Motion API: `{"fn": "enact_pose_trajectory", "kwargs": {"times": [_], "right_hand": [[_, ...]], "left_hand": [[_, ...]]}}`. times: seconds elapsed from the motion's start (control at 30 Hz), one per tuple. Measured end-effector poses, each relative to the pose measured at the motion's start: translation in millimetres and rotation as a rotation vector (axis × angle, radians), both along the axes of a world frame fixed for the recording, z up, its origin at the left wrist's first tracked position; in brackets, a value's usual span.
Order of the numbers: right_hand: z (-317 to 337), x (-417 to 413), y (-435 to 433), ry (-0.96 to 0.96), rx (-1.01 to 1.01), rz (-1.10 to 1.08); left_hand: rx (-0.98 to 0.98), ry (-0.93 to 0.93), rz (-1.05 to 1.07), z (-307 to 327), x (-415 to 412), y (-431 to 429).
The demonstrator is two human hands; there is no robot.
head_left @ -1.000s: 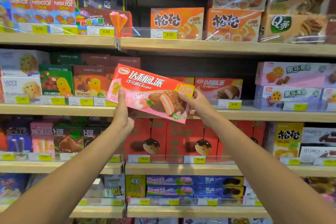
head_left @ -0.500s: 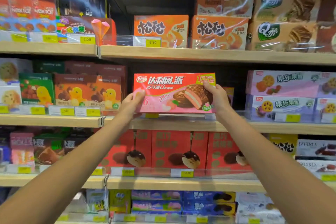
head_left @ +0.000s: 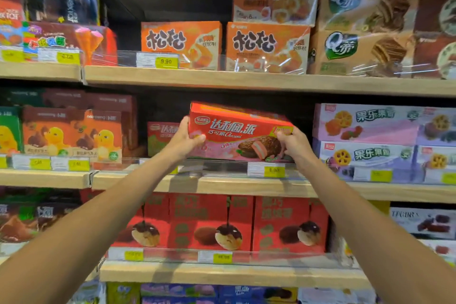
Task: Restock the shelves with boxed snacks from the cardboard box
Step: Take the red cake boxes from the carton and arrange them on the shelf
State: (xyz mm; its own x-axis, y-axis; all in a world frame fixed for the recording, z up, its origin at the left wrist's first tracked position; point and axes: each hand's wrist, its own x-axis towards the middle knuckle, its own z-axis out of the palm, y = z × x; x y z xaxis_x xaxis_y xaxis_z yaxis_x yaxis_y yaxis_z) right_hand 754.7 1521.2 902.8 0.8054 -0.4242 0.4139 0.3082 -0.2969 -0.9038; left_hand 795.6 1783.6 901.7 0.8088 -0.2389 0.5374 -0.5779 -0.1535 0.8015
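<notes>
Head view is showing us gripping a red snack box (head_left: pixel 243 131) with 2 hands, both arms reaching toward the shelving. Our left hand (head_left: pixel 183 142) is curling round the box's left end, thumb on the front face. Our right hand (head_left: pixel 293 144) is clasping the box's right end, fingers wrapping its lower right corner. The box is tilting, with its top panel showing to us. Its lower edge is hanging just above the clear rail (head_left: pixel 222 168) of the wooden shelf (head_left: pixel 222 184) directly below it. We cannot tell whether the box is touching that shelf.

Just left of the box, behind our left hand, a matching red box (head_left: pixel 159 136) is standing further back. Right of the box, purple boxes (head_left: pixel 365 128) are lying stacked in 2 layers. Above the box, orange boxes (head_left: pixel 181 43) are lining the next shelf up. Below the box, 3 red puff boxes (head_left: pixel 212 222) are standing side by side. A yellow price tag (head_left: pixel 274 171) is sitting just under the box's right end.
</notes>
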Motion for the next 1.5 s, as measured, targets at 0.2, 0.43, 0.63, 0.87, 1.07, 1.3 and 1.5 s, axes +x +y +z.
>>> {"fn": "enact_pose_trajectory", "kwargs": {"times": [0.2,0.43,0.63,0.87,1.07,1.3,1.5], "right_hand": [[-9,4,-13,0.073,-0.024,-0.261],[-9,12,-13,0.18,-0.24,-0.402],[-21,7,-4,0.113,-0.364,-0.474],[-20,10,-11,0.125,-0.378,-0.471],[-24,13,-12,0.117,-0.389,-0.464],[-26,18,-14,0.13,-0.406,-0.477],[-26,19,-14,0.201,-0.448,-0.48]], "left_hand": [[0.211,0.07,0.116,-7,20,-38],[0.425,0.123,0.269,-10,37,-58],[0.435,0.172,0.273,-10,51,-71],[0.453,0.19,0.335,-14,56,-87],[0.478,0.196,0.371,-14,60,-88],[0.465,0.233,0.328,-18,67,-85],[0.521,0.177,0.33,-19,65,-83]]}}
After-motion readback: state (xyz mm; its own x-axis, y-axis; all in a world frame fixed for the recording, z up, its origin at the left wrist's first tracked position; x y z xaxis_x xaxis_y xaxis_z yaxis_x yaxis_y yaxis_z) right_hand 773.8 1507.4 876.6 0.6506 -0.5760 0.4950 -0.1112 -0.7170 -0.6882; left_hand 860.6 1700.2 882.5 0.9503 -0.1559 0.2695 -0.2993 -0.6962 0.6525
